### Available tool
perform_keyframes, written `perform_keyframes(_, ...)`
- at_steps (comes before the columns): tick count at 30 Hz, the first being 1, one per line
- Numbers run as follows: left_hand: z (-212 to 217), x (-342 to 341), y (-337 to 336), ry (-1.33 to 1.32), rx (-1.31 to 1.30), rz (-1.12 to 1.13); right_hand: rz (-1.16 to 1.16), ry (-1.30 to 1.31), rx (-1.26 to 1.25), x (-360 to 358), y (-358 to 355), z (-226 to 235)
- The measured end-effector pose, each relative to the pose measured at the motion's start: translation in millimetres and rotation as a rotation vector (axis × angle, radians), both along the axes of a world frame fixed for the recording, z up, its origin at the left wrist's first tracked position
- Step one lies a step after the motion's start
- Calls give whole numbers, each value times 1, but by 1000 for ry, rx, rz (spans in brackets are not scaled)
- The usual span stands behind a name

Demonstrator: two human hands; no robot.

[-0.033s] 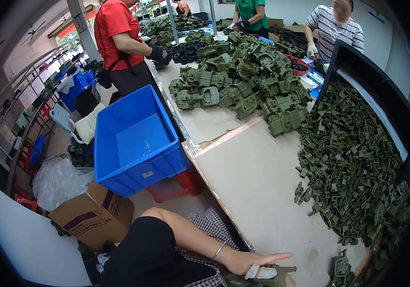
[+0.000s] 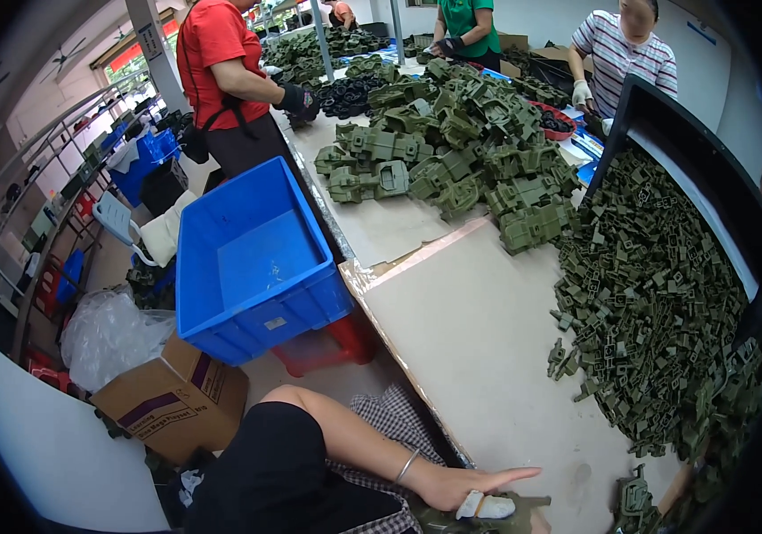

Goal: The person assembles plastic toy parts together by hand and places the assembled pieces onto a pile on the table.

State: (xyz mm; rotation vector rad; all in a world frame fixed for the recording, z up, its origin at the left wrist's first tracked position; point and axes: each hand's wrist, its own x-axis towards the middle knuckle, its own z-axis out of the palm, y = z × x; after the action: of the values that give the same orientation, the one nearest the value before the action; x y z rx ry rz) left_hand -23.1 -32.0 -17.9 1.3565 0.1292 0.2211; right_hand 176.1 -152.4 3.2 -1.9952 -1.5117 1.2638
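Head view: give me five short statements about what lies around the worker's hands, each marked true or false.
1. The left hand rests on an olive green plastic part at the table edge. True.
2. The blue crate is full of green parts. False: it looks empty.
3. A heap of small green pieces lies on the right of the table. True.
4. The cardboard box stands on the table. False: it is on the floor beside it.
5. The right hand is clearly open. False: it is barely visible at the rim.

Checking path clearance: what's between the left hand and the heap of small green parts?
Head view: bare tabletop separates the left hand from the heap of small green parts.
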Motion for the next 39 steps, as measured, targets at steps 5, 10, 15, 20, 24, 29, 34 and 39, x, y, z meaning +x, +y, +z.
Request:
perform_keyframes(5, -43, 13, -21, -218, 242, 210, -335, 475, -125, -3, 4, -6)
perform_keyframes(10, -31, -2, -22, 3, 51, 107, 153, 116, 248, 13, 2, -14)
perform_keyframes(15, -28, 3, -23, -47, 151, -7, 354, 37, 449, 17, 7, -6)
perform_keyframes(20, 34, -5, -8, 131, 335, -200, 484, -94, 329, 7, 12, 34)
perform_keyframes(24, 27, -8, -1, -69, 373, -159, 508, 26, 664, -17, 40, 60)
perform_keyframes(29, 19, -2, 19, 27, 389, -292, 376, 52, 689, -17, 45, 47)
perform_keyframes(34, 21, -2, 23, 166, 469, -260, 345, 91, 573, -14, 44, 42)
perform_keyframes(39, 18, -2, 28, 167, 441, -199, 294, 98, 551, -15, 41, 30)
